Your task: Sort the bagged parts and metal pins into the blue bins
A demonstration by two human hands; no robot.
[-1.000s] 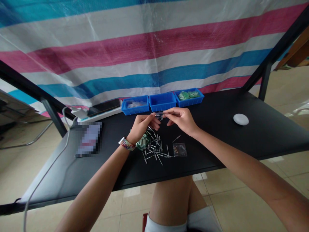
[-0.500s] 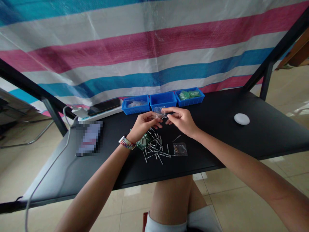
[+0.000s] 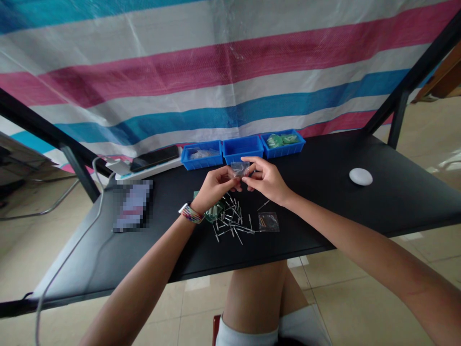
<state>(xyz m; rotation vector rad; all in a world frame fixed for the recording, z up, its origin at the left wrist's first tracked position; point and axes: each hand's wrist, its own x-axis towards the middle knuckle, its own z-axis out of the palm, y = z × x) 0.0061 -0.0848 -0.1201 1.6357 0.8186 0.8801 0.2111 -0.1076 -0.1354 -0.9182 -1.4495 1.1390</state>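
Between my two hands, above the black table, is a small clear plastic bag (image 3: 239, 168). My left hand (image 3: 218, 186) pinches its left side, thumb against fingers. My right hand (image 3: 269, 179) grips the right side of the bag, with the index finger raised along its top edge. What lies inside the bag is too small to make out. Below my hands is a loose pile of silver blind rivets (image 3: 234, 218), beside a green plastic packet (image 3: 215, 211) partly hidden by my left wrist. Another clear bag (image 3: 269, 222) holding thin copper-coloured pieces lies flat to the right of the pile.
Behind my hands stand a blue bin (image 3: 202, 161) with clear bags, a middle blue bin (image 3: 242, 154), and a blue bin (image 3: 284, 150) with green packets. A phone (image 3: 155, 158) rests on a white power strip at left. A white oval object (image 3: 360, 177) sits at right.
My right hand has shifted slightly left and closed in on the bag, its thumb now close to my left thumb. The bag faces me more flatly. The rivets and bins stay put.
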